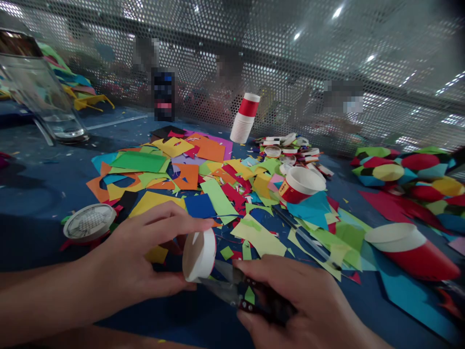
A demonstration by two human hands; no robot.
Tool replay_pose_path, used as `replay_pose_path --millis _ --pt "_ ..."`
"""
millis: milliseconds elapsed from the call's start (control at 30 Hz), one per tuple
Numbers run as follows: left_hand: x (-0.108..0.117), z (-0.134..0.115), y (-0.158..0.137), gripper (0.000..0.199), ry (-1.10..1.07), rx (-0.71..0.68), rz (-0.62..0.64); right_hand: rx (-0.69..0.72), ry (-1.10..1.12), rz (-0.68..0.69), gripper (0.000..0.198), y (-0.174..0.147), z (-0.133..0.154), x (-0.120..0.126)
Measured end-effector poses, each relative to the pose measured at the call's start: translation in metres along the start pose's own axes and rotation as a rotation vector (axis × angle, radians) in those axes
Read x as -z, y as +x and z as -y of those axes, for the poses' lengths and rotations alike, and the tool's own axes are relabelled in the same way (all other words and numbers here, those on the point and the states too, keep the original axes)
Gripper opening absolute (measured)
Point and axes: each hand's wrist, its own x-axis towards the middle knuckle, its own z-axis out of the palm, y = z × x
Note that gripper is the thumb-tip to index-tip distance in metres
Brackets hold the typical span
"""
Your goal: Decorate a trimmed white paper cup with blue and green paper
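My left hand (145,247) pinches a short white paper cup base (199,254) between thumb and fingers, tipped on its side above the table. My right hand (294,295) grips a pair of dark-handled scissors (225,286), blades parted at the lower right edge of the cup base. Whether the blades bite into the paper I cannot tell. Left of my left hand lies a cut cup bottom (89,223) with a black line drawing on it. Scraps of coloured paper (254,232) spread behind both hands.
A red and white cup (303,184) stands among the scraps, another cup (414,249) lies at right. A cup stack (245,118) stands at the back, beside a pile of cut cup pieces (286,150). A pen (312,245) lies right of centre, a glass bottle (54,97) far left.
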Motion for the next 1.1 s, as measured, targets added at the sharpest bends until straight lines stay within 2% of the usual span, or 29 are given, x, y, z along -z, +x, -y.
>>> replay_pose_path --millis 400,633,767,933,1100 --pt "0.0004 0.0001 -0.0003 0.052 -0.017 0.009 0.023 0.010 -0.038 0.091 0.026 -0.0030 0.0006 0.0017" --pt "0.0025 0.0017 -0.0010 0.051 -0.015 0.012 0.033 0.051 -0.039 0.069 0.027 -0.0050 0.0005 0.0038" --pt "0.0034 0.0016 0.0008 0.054 -0.010 -0.006 0.052 0.024 -0.004 0.080 0.028 -0.0051 -0.0004 0.0028" --pt "0.0050 0.0014 0.0030 0.053 -0.050 -0.021 0.043 -0.054 0.055 0.086 0.040 -0.0016 -0.0021 0.0008" --pt "0.0070 0.0018 0.0004 0.060 -0.012 0.005 0.089 -0.122 0.105 0.135 0.033 -0.0005 0.0011 -0.0001"
